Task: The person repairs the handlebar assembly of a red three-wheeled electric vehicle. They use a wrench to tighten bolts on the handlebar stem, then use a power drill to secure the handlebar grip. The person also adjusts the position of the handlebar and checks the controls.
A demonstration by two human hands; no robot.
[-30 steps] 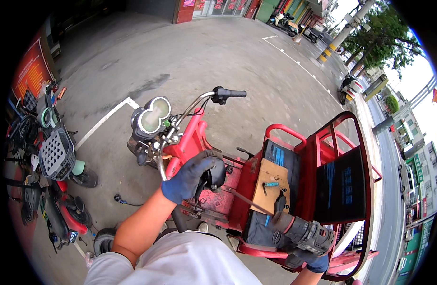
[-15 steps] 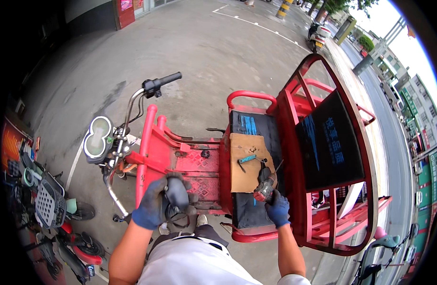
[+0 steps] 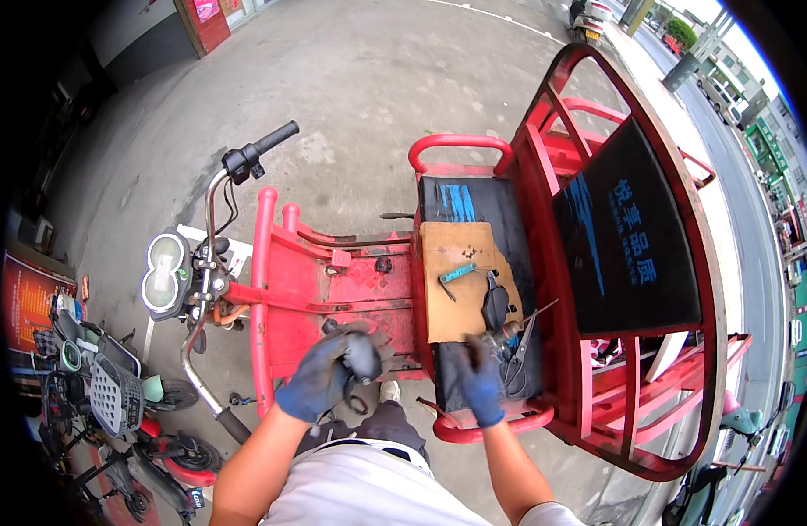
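My left hand (image 3: 312, 379), in a grey and blue work glove, is closed round a black rounded housing (image 3: 361, 358) with a dark loop hanging below it, over the red tricycle's footwell. My right hand (image 3: 479, 386), gloved alike, is over the black seat (image 3: 456, 200), beside a power drill (image 3: 503, 334); motion smears its fingers. The drill lies on the seat with its long bit pointing toward the backrest. Scissors (image 3: 516, 361) lie against it. On the cardboard sheet (image 3: 449, 250) are a teal-handled folding tool (image 3: 457, 273) and a black curved part (image 3: 495, 303).
The tricycle's handlebar (image 3: 212, 219) and round twin gauge (image 3: 164, 272) stand at left. A red frame with a black backrest (image 3: 627, 228) rises behind the seat at right. Parked scooters, one with a grey basket (image 3: 117, 399), stand at lower left. A small dark lump (image 3: 383, 264) sits in the footwell.
My right hand has come off the drill and moved left, leaving the drill on the seat. My left hand has shifted slightly right, still holding the black housing. The whole view has shifted.
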